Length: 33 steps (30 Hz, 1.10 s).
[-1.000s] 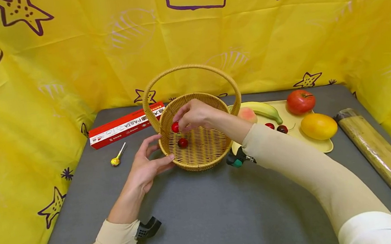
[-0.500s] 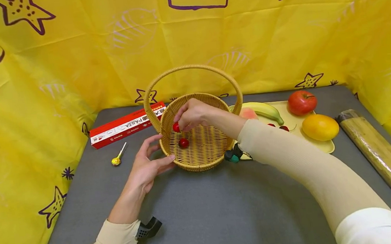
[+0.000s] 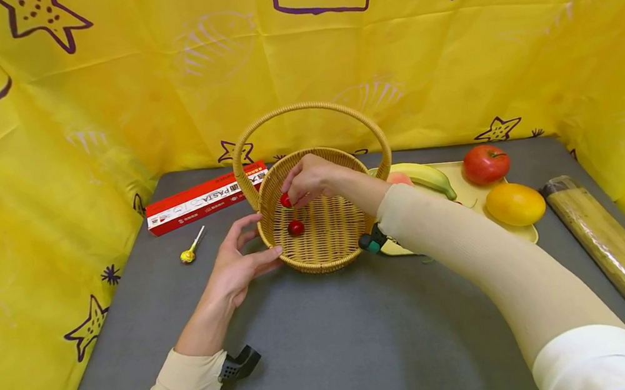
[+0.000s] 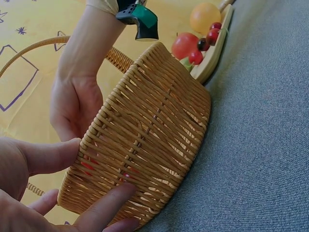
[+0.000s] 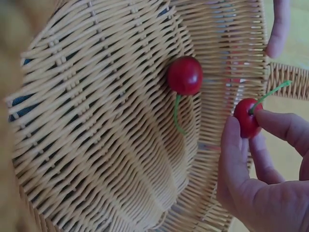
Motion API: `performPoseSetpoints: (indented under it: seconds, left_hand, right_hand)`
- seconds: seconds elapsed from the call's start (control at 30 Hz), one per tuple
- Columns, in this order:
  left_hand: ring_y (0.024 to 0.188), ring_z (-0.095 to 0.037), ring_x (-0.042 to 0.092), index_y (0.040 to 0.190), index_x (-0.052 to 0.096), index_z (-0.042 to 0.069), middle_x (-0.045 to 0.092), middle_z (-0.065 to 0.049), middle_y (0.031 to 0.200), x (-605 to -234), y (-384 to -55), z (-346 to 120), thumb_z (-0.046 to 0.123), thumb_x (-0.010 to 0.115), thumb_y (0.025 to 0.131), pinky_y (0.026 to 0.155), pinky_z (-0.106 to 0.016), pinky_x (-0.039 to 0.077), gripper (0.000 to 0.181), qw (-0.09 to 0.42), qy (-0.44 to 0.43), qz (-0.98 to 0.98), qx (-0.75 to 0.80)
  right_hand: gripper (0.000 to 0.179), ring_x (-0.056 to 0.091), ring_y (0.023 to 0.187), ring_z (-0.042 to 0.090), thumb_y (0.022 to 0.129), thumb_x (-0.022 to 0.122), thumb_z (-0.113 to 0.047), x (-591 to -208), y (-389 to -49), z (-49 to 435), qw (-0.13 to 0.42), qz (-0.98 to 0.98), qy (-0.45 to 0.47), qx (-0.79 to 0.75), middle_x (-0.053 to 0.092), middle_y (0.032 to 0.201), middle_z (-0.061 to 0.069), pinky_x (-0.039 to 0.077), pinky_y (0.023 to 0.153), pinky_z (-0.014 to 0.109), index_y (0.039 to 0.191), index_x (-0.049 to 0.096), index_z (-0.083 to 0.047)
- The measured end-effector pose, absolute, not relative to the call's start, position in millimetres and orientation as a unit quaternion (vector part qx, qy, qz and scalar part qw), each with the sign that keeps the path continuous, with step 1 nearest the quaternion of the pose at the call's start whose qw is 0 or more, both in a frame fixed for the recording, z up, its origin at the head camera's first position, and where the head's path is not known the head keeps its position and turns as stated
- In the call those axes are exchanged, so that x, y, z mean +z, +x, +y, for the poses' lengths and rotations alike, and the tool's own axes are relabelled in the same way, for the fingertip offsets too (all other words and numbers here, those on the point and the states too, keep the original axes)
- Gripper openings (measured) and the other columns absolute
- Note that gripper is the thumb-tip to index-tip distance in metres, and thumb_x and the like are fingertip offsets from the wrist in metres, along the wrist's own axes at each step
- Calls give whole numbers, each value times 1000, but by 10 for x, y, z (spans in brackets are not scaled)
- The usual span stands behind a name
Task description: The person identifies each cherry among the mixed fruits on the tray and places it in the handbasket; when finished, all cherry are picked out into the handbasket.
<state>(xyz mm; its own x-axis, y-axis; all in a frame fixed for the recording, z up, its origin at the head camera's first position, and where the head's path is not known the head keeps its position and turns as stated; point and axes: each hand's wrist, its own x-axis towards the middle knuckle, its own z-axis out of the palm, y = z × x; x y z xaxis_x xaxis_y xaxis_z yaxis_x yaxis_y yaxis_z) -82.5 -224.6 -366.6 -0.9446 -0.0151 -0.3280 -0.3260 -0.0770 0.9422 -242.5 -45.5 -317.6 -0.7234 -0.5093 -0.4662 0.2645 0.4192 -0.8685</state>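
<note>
A round wicker basket (image 3: 322,264) with a tall hoop handle stands on the table, its inside facing me. At its left side my left hand (image 3: 232,268) holds the rim, and in the left wrist view the thumb (image 4: 58,154) meets the rim while another finger lies along the outer wall. Reaching inside, my right hand (image 3: 311,177) pinches a red cherry (image 5: 246,121) with a green stem between thumb and fingers, close to the left wall. A second cherry (image 5: 185,76) lies on the woven bottom, its stem curving away.
Behind my right forearm a cream tray (image 3: 467,189) bears a banana (image 3: 424,178), a tomato (image 3: 486,164), a mango (image 3: 515,204), a peach and cherries (image 4: 212,36). A red pasta box (image 3: 205,199) and a lollipop (image 3: 188,255) lie left; a wrapped bamboo roll (image 3: 611,248) lies right.
The view shifts slightly. My right forearm has swung a little, covering more of the tray's cherries. Both hands keep their holds on the cherry and the basket.
</note>
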Motion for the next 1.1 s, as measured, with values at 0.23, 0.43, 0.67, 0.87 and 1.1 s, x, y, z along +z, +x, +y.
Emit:
performPoseSetpoints:
  seconds: [0.23,0.43,0.67,0.87,1.1]
  left_hand:
    - [103,-34,74,157,36,16,35,-21,155,-3669,-823,-2243,-8,74,91,92,-48,63,80,107,-125,669,725]
    - [103,-34,74,157,36,16,34,-21,156,-3672,-823,-2245,-8,74,91,90,-44,64,80,107,-125,667,726]
    - [104,-34,73,157,36,15,34,-22,156,-3668,-817,-2239,-8,74,90,87,-42,65,80,104,-126,667,727]
    - [105,-34,72,157,37,16,36,-21,154,-3658,-807,-2229,-8,75,90,85,-40,66,80,102,-129,669,724]
    - [107,-36,72,156,38,16,36,-20,153,-3656,-805,-2232,-8,75,90,85,-39,66,80,101,-128,672,723]
  right_hand:
    - [27,70,90,32,84,70,16,-3191,-2470,-473,364,758,-78,-536,71,99,17,60,101,50,109,70,10]
    - [30,67,84,27,83,69,16,-3193,-2474,-499,366,763,-81,-527,70,98,16,60,101,50,113,70,11]
    - [32,65,80,24,82,69,16,-3218,-2458,-561,372,775,-90,-504,70,96,14,60,102,50,114,70,11]
    - [30,64,80,25,80,69,17,-3240,-2446,-606,372,786,-91,-485,69,91,12,60,101,50,109,72,10]
    - [35,64,77,24,80,68,17,-3267,-2455,-630,384,793,-96,-464,70,96,16,61,99,48,115,70,12]
